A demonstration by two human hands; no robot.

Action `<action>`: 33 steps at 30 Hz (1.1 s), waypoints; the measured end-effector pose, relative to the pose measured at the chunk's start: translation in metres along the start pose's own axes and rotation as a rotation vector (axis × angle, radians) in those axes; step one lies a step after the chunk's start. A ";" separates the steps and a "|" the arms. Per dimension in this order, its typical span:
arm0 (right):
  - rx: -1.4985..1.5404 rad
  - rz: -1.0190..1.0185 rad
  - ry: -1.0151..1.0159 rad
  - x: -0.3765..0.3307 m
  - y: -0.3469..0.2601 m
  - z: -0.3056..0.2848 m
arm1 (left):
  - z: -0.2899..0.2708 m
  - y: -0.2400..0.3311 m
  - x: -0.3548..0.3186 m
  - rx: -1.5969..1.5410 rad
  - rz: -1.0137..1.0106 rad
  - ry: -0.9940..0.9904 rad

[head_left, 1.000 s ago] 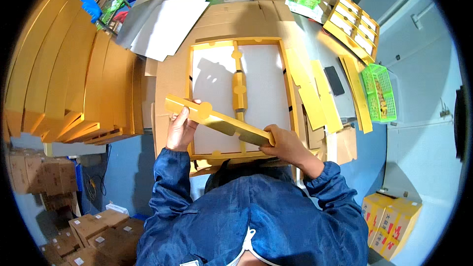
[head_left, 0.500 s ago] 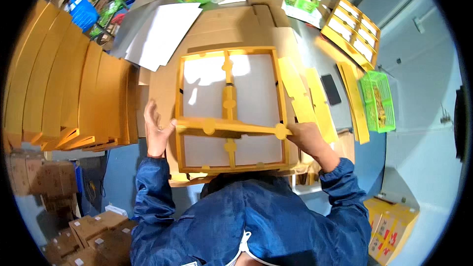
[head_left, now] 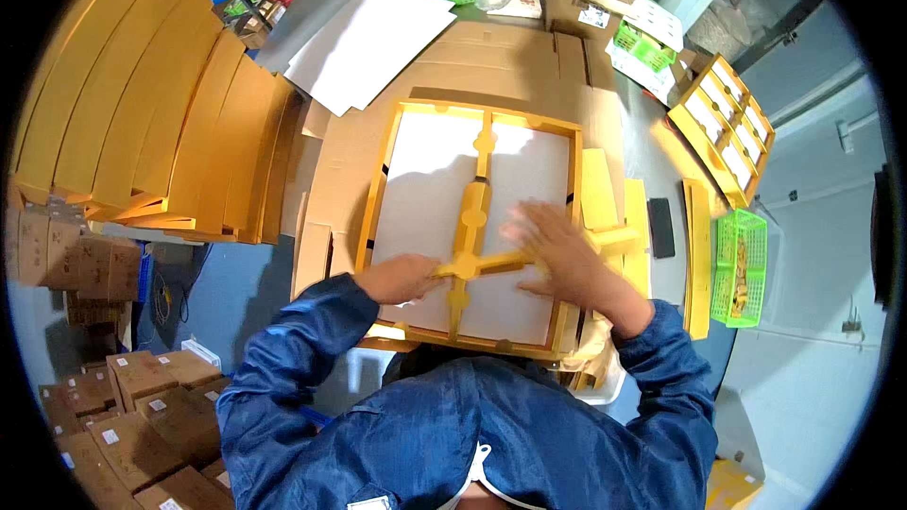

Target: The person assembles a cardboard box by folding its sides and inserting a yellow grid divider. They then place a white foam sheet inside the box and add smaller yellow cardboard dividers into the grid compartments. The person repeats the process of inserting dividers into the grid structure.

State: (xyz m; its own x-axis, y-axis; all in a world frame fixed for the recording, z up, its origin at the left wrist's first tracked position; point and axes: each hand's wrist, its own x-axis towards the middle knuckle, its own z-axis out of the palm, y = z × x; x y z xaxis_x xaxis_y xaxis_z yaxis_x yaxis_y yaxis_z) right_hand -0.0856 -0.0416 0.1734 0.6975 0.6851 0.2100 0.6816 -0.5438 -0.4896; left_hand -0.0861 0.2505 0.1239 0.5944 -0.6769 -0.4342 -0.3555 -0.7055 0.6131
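A shallow yellow tray (head_left: 576, 161) with a white bottom lies before me, split lengthwise by a yellow divider (head_left: 471, 203) with rounded tabs. Across it runs a second yellow divider strip (head_left: 501, 262), slanting up to the right past the tray's right wall. My left hand (head_left: 402, 278) pinches this strip's left end near the middle divider. Over the strip's right part is my right hand (head_left: 572, 255), fingers spread and slightly blurred. It covers a stretch of the strip, and whether its palm touches the strip is hidden.
Cardboard (head_left: 444, 66) lies under the tray. Yellow strips (head_left: 635, 227), a black phone (head_left: 661, 227) and a green basket (head_left: 739, 269) are at right. A divided yellow tray (head_left: 723, 132) stands farther back. White sheets (head_left: 373, 42) lie back left, beside stacked yellow trays (head_left: 142, 104).
My left hand has moved right, from the tray's left wall to near its middle, with the strip shifting right too. My right hand has let go of the strip's end and spread its fingers.
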 end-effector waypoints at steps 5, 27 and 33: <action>-0.159 -0.116 -0.184 0.036 -0.011 0.068 | -0.004 0.009 0.020 0.052 0.183 0.107; -0.252 -0.122 0.033 0.189 0.097 0.192 | 0.029 -0.150 0.059 -0.032 -0.615 0.861; -0.219 -0.052 0.003 0.188 0.100 0.193 | 0.032 -0.149 0.057 -0.024 -0.610 0.862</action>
State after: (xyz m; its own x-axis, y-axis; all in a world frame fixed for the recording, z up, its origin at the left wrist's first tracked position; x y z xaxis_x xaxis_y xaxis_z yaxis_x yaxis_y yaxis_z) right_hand 0.0713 0.1264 0.0005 0.6606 0.7137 0.2330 0.7482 -0.6004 -0.2823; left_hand -0.0221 0.3098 -0.0130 0.9824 0.1756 -0.0633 0.1847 -0.8653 0.4660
